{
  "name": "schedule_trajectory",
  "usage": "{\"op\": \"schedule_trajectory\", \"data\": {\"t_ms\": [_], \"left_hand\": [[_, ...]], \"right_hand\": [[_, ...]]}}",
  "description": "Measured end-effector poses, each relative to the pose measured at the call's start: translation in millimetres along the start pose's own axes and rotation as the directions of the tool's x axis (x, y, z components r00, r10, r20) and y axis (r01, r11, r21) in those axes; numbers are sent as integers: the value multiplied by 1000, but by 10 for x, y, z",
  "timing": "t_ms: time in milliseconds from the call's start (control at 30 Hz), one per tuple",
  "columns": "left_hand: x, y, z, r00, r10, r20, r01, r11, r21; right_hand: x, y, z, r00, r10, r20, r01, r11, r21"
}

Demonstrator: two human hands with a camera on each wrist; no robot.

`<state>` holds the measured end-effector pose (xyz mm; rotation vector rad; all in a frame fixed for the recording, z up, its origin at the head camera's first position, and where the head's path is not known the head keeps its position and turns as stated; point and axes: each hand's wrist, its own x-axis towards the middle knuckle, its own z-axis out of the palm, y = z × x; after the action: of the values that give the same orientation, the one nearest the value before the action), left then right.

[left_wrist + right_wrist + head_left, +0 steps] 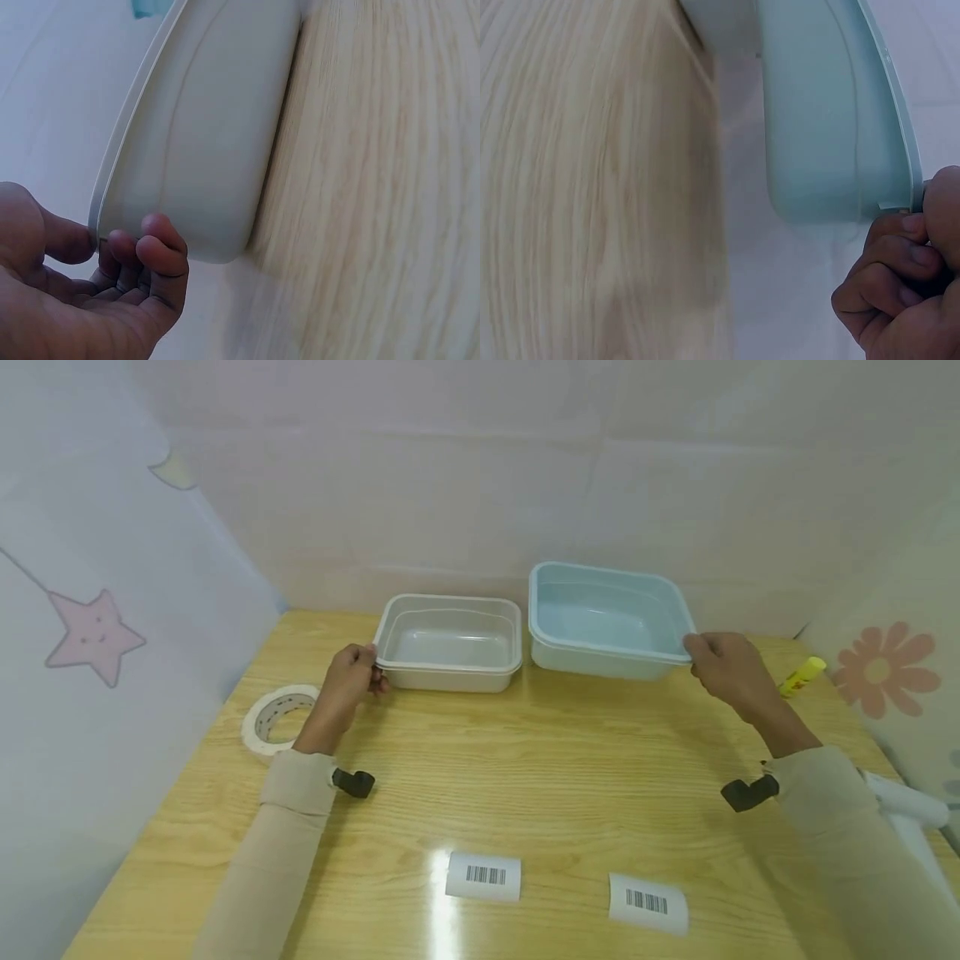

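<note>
Two rectangular plastic containers stand side by side at the back of the table. The left one is a whitish container [450,679]; my left hand [349,681] pinches its rim at the near left corner, thumb above and curled fingers below, as the left wrist view shows on the same container [202,135]. At the right, my right hand [729,672] pinches the near right corner of a light blue container [600,658]. In the right wrist view this blue container [817,135] appears raised off the table, its base apart from the wood.
A roll of white tape [258,727] lies left, partly behind my left wrist. Two white barcode labels, one left [483,891] and one right [648,920], lie near the front. A yellow tube [801,677] and a white roll [907,799] are at the right.
</note>
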<state>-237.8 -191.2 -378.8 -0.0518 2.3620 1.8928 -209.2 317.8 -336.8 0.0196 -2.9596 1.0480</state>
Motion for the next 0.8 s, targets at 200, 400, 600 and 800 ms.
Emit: {"op": "schedule_trajectory", "data": {"t_ms": [200, 400, 600, 800], "left_hand": [[50, -63, -22, 1000, 2, -1, -2, 1000, -1], [119, -180, -47, 1000, 15, 6, -15, 1000, -3], [108, -161, -70, 1000, -5, 20, 5, 1000, -11], [44, -15, -53, 999, -1, 47, 2, 1000, -31]], "right_hand": [[-59, 242, -70, 1000, 30, 7, -29, 999, -27], [-70, 450, -19, 997, 69, 24, -68, 997, -38], [-47, 521, 59, 995, 92, 34, -91, 996, -19], [-26, 567, 117, 994, 100, 37, -99, 995, -33]]}}
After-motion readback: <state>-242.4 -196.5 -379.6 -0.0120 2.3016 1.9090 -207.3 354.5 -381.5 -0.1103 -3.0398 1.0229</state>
